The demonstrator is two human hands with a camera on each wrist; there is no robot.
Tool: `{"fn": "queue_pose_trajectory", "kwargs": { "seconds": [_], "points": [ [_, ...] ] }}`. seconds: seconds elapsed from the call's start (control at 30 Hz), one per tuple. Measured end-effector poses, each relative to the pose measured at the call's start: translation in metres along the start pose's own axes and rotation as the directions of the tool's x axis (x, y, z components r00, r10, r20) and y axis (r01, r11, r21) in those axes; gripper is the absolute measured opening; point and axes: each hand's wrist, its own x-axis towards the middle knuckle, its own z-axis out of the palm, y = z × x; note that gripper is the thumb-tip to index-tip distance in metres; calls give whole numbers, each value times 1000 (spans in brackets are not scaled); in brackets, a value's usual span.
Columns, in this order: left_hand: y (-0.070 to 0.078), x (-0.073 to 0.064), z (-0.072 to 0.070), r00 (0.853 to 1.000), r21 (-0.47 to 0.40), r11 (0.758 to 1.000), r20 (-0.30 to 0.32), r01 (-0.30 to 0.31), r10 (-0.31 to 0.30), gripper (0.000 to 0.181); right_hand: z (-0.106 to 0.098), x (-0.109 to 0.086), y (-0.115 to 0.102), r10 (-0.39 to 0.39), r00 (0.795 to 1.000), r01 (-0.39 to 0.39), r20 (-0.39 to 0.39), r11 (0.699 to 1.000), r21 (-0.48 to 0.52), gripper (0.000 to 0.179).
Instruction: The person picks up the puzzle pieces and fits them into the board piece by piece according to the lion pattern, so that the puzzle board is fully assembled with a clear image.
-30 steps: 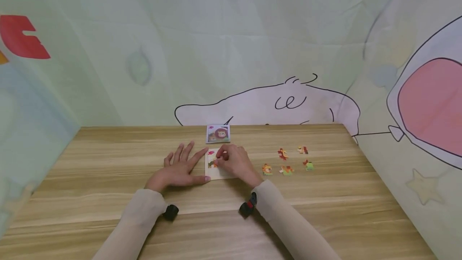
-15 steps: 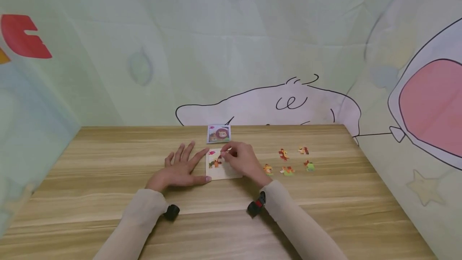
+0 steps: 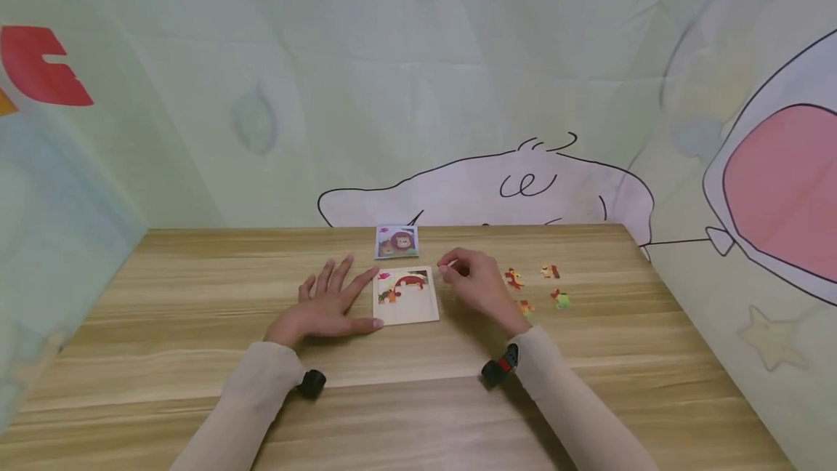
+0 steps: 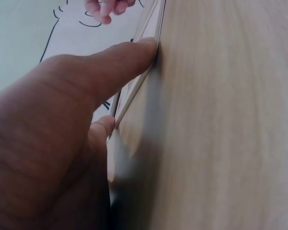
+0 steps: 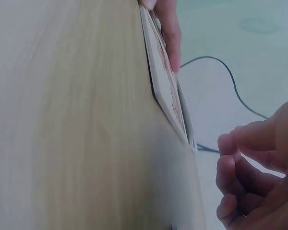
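Puzzle pieces [image 3: 412, 281] in wooden tray [image 3: 415, 309]

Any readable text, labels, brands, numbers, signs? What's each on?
None readable.
Card: pink mark in one corner, too small to read as lettering.
Board: another pink mark, also too small.
Pieces: too small to tell.
Wall: drawings, no lettering.

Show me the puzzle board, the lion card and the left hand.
Puzzle board [image 3: 413, 307]: head view, bare lower part.
Lion card [image 3: 396, 242]: head view, middle of its printed face.
Left hand [image 3: 322, 313]: head view, back of the hand.
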Motion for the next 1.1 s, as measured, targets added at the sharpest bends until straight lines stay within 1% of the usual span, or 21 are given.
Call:
{"fn": "queue_pose_trajectory", "kwargs": {
  "seconds": [0.2, 0.37, 0.57, 0.67, 0.9, 1.0, 1.1],
  "points": [
    [-3, 2, 1, 1000, 0, 1000, -8, -4, 4, 104, -13, -6, 10, 33, 999, -33, -18, 999, -10, 15],
    [-3, 2, 1, 1000, -6, 1000, -6, 0, 0, 104, -26, -10, 17, 50, 998, -51, -27, 997, -61, 16],
    [-1, -1, -1, 1000, -3, 1000, 3, 4, -4, 105, -42, -14, 29, 81, 997, -82, -11, 991, -101, 18],
    [1, -2, -1, 1000, -18, 1000, 7, -4, 4, 106, -51, -15, 37, 92, 996, -93, -10, 987, -128, 19],
    [1, -4, -2, 1000, -15, 1000, 5, -3, 3, 107, -66, -17, 52, 127, 991, -130, -32, 979, -156, 18],
    [0, -2, -1, 1000, -7, 1000, 2, -2, 2, 106, -71, -17, 58, 125, 991, -132, -49, 977, -168, 18],
    [-1, 0, 0, 1000, 3, 1000, 4, 5, -5, 105, -75, -18, 64, 102, 993, -112, -63, 977, -182, 18]
  ]
}}
